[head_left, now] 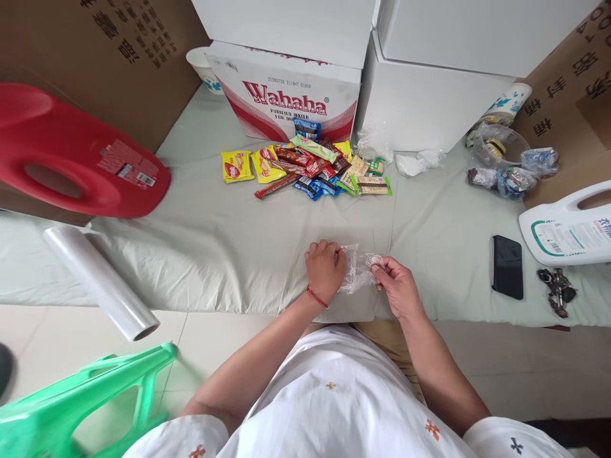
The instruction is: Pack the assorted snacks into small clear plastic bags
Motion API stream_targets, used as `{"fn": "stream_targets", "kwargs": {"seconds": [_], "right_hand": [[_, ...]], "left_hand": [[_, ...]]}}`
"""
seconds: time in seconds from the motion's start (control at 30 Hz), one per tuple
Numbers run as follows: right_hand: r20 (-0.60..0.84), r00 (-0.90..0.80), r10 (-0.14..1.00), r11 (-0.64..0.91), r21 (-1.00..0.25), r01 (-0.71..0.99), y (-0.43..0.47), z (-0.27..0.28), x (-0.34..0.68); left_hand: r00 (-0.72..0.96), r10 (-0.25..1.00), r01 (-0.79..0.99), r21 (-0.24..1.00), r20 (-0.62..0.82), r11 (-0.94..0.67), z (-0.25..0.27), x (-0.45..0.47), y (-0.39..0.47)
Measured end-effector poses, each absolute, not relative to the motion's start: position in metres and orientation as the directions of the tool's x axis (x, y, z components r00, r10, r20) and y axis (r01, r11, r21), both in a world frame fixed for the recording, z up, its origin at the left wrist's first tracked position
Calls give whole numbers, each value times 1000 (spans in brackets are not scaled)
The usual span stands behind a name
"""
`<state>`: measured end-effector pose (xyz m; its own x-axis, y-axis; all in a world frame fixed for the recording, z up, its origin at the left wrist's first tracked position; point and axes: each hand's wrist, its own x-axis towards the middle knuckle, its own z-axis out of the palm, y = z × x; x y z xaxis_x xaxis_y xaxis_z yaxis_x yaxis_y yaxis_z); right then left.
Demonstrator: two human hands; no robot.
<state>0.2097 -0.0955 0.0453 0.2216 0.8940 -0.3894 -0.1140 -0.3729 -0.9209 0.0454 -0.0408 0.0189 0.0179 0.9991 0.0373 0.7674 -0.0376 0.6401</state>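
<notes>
A clear, crinkled plastic bag [354, 272] stretches between my two hands just above the near part of the cloth. My left hand [326, 270], with a red string bracelet at the wrist, has its fingers curled on the bag's left side. At the right end, my right hand [395, 284] pinches the plastic between thumb and fingers. Beyond them lies a pile of wrapped snacks: yellow packets [237, 166], red and brown bars [315, 166], blue packets [310, 187] and green-edged biscuit packs [375, 185].
Behind the snacks stands a Wahaha carton [289, 95]. Crumpled clear bags [420, 162] and a clear bowl [508, 146] with packets lie right. A phone [507, 267], keys [557, 292] and white jug [568, 229] sit nearer. Leftward are a red jug [90, 152], film roll [100, 280] and green stool [95, 401].
</notes>
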Motion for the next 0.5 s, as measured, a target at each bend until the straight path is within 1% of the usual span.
{"fn": "stream_targets", "kwargs": {"seconds": [0.07,0.13,0.23,0.3,0.37,0.4,0.43,0.5], "right_hand": [[-395,228,890,-376,-919,-121,-96,44,212],[-400,232,887,-379,-916,-133,-97,43,217],[-414,256,873,-382,-909,-167,-98,42,226],[-421,273,865,-382,-905,-186,-98,42,234],[-431,283,857,-389,-901,-195,-97,43,243],[-437,285,853,-395,-898,-194,-96,44,247],[-443,286,850,-402,-895,-192,-96,44,251],[-454,294,841,-413,-890,-193,-96,46,259]], "left_hand": [[-31,997,666,746,72,-34,16,38,-40],[-90,992,518,855,90,-30,17,28,-41],[-127,992,266,964,17,17,23,10,-43],[-102,992,74,994,-68,76,28,-3,-43],[-54,986,-102,983,-160,154,32,-15,-42],[-32,979,-160,968,-201,194,32,-21,-41],[-17,972,-190,955,-236,229,32,-25,-40],[-11,964,-175,949,-267,261,30,-32,-37]]}}
